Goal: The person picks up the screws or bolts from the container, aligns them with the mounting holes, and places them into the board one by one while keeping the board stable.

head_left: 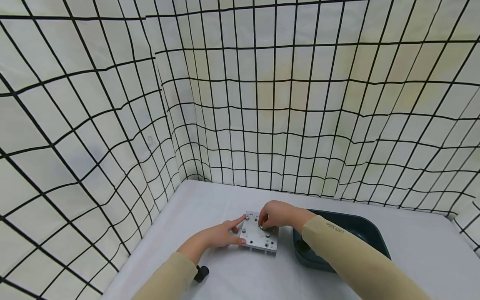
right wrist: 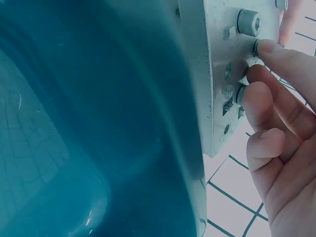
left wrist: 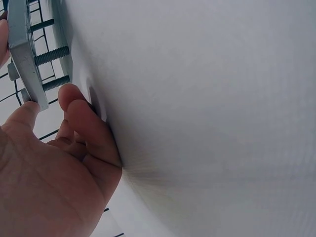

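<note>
A square metal plate (head_left: 258,236) with several bolts lies on the white table (head_left: 225,200), standing on bolt shanks (left wrist: 49,54). My left hand (head_left: 237,230) lies at its left edge: the straight index finger touches the far-left corner and the thumb (left wrist: 74,101) rests against the plate's near-left edge (left wrist: 22,49). My right hand (head_left: 263,223) reaches over from the right and pinches a bolt head (right wrist: 256,47) on top of the plate (right wrist: 217,74) with curled fingertips (right wrist: 256,96). Another bolt head (right wrist: 248,22) stands free beside it.
A dark teal tray (head_left: 360,233) sits just right of the plate, its wall (right wrist: 98,123) almost against the plate's edge. A small black object (head_left: 201,273) lies near my left forearm. Grid-patterned cloth walls (head_left: 262,104) close the table at the back and left.
</note>
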The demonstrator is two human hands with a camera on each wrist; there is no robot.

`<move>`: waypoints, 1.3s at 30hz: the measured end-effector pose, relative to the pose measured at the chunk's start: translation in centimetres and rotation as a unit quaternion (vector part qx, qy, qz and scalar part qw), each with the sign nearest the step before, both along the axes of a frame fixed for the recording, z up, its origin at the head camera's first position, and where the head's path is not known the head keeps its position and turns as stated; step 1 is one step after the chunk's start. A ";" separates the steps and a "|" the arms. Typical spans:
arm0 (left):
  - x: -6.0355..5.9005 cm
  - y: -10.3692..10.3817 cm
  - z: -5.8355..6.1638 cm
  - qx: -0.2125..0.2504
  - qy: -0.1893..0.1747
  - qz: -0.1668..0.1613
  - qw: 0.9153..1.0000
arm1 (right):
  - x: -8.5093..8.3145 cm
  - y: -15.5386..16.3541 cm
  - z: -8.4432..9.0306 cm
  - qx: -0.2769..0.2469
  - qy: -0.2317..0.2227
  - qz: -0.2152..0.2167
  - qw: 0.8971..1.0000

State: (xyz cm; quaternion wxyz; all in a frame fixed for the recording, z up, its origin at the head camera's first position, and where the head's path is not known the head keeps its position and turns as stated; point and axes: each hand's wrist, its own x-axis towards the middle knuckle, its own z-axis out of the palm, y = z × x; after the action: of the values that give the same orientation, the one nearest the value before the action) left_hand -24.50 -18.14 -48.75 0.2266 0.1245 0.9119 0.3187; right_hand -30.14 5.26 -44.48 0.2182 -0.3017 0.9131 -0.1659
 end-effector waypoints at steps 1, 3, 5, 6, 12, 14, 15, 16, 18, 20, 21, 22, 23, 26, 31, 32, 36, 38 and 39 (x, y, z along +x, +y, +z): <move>0.0 0.0 0.0 0.000 0.000 0.000 1.000 | 0.0 0.0 0.0 0.001 0.002 0.002 1.000; 0.0 0.1 0.0 -0.001 -0.003 0.000 1.000 | 0.0 0.0 0.0 0.003 0.003 0.004 1.000; 0.0 0.1 0.0 0.000 -0.005 0.001 1.000 | -0.1 0.0 -0.1 0.004 0.004 0.005 1.000; 0.0 0.1 0.0 0.001 -0.007 0.001 1.000 | -0.1 0.0 -0.1 0.005 0.003 0.005 1.000; 0.0 0.2 0.0 0.007 -0.011 0.000 1.000 | 0.0 0.0 -0.1 0.014 0.011 0.011 1.000; 0.0 0.3 0.0 0.007 -0.009 -0.001 1.000 | 0.0 0.1 -0.1 0.016 0.011 0.012 1.000; 0.0 0.3 0.0 0.007 -0.008 -0.002 1.000 | 0.0 0.1 0.0 0.015 0.011 0.011 1.000; 0.0 0.3 -0.1 0.007 -0.008 -0.002 1.000 | 0.0 0.1 0.1 0.015 0.011 0.010 1.000; 0.0 0.4 0.0 0.007 -0.006 -0.002 1.000 | 0.0 0.2 0.3 0.010 0.013 0.007 1.000; 0.0 0.4 0.0 0.007 -0.005 -0.001 1.000 | 0.0 0.4 0.5 0.000 0.016 0.007 1.000; 0.0 0.4 0.0 0.006 -0.005 0.001 1.000 | 0.0 0.5 0.6 -0.005 0.018 0.007 1.000; 0.1 0.4 0.1 0.005 -0.006 0.003 1.000 | -0.1 0.6 0.6 -0.009 0.020 0.007 1.000; 0.1 0.4 0.1 0.004 -0.006 0.006 1.000 | -0.1 0.8 0.7 -0.015 0.020 0.007 1.000; 0.3 0.4 0.2 0.002 -0.010 0.012 1.000 | -0.3 1.4 0.9 -0.032 0.016 0.000 0.999; 0.3 0.4 0.4 0.008 -0.014 0.015 1.000 | -0.3 2.8 1.3 -0.065 0.004 -0.010 0.998; 0.3 0.4 0.3 0.012 -0.016 0.016 1.000 | -0.4 3.1 1.4 -0.070 0.003 -0.011 0.998; 0.3 0.4 0.2 0.025 -0.020 0.018 0.999 | -0.4 4.4 1.6 -0.091 0.005 -0.018 0.996; 0.3 0.4 0.2 0.027 -0.020 0.017 0.999 | -0.3 5.1 1.7 -0.099 0.005 -0.023 0.995; 0.3 0.5 0.1 0.029 -0.020 0.017 0.999 | -0.3 5.5 1.8 -0.100 0.009 -0.024 0.995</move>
State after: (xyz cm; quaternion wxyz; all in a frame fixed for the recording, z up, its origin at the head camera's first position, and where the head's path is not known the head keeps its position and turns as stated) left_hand -24.22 -17.68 -48.64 0.2354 0.1089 0.8995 0.3517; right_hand -30.48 10.73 -42.70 0.1746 -0.3012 0.9010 -0.2588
